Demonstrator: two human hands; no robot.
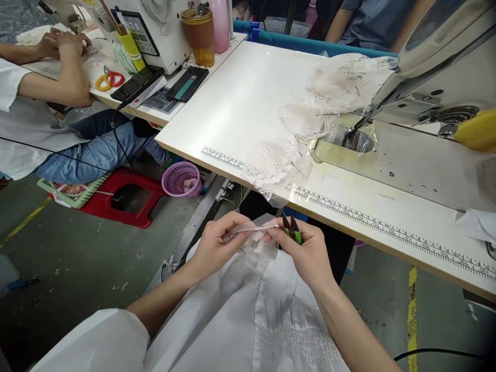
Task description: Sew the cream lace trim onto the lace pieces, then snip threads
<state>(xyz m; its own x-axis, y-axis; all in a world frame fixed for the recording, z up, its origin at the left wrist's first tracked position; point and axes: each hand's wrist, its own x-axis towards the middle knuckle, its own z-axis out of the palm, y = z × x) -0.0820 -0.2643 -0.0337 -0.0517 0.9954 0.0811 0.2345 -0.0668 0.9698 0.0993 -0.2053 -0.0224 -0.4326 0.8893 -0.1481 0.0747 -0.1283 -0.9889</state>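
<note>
My left hand (pixel 222 242) pinches one edge of a small white lace piece (pixel 258 240), held in front of my body below the table edge. At the other end of that edge, my right hand (pixel 304 247) pinches the same lace between thumb and finger. Tucked in my right hand are thread snips (pixel 292 228) with dark blades and green handles, blades pointing up. Beyond my hands, a lace piece (pixel 271 165) with loose thread ends lies over the table's front edge. More lace pieces (pixel 341 82) are heaped beside the sewing machine's needle.
A sewing machine (pixel 437 98) stands at the right of the white table (pixel 240 93), which has a ruler strip (pixel 368 219) along its front. At the left are a co-worker's arm (pixel 58 85), a phone (pixel 188 84), a cup (pixel 199 36) and scissors (pixel 109 79). A purple basket (pixel 181 179) sits lower down.
</note>
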